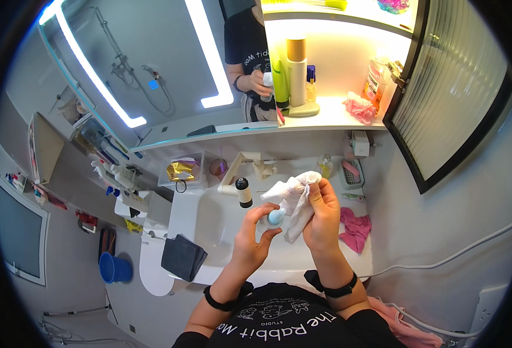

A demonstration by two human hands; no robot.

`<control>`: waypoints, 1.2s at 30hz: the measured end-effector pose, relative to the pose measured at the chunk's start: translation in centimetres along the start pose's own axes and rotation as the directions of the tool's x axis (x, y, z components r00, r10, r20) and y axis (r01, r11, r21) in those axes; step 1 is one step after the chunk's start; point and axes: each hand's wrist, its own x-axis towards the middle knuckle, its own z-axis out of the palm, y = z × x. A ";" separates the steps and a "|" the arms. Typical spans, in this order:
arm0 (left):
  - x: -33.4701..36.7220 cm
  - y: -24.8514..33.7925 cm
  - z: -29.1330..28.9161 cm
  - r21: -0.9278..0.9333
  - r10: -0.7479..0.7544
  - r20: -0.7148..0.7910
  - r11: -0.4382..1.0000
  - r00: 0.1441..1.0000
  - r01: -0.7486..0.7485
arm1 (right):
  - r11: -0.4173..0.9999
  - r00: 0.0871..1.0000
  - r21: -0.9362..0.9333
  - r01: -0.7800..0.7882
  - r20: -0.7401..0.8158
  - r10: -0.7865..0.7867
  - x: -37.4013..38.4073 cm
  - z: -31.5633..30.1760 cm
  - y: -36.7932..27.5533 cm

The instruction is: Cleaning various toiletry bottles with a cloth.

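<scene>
Over the white sink (209, 232), my left hand (249, 239) is closed around a small clear bottle (275, 218) with a light blue top, its thumb and fingers on opposite sides. A crumpled white cloth (295, 197) hangs from my right hand (323, 219), pinched between thumb and fingers. The cloth's left edge meets the bottle's top; I cannot tell whether they press together. Behind the left hand, a cream bottle with a black cap (243, 192) stands by the beige faucet (259, 168). Part of the bottle is hidden by my fingers.
A lit cabinet (337, 119) with bottles hangs above the sink, its ribbed glass door (456, 87) swung out at right. Dark folded cloth (183, 257) lies on the left rim, pink cloth (355, 229) on the right. A clear bin (183, 171) sits at the back left.
</scene>
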 end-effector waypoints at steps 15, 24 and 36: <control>-0.1 -0.4 -0.6 0.136 0.074 -0.057 0.988 0.996 -0.066 | 0.988 0.981 -0.152 -0.030 0.184 0.058 -2.4 0.5 -0.7; 0.4 0.3 -0.3 0.146 0.014 0.039 0.989 0.999 -0.020 | 0.995 0.990 -0.058 -0.087 0.106 0.092 -1.3 -0.1 -0.3; 1.1 -0.7 -0.5 -0.778 -0.457 0.029 0.547 0.889 0.307 | 0.297 0.689 -0.625 0.722 0.690 -0.222 -1.4 0.8 1.3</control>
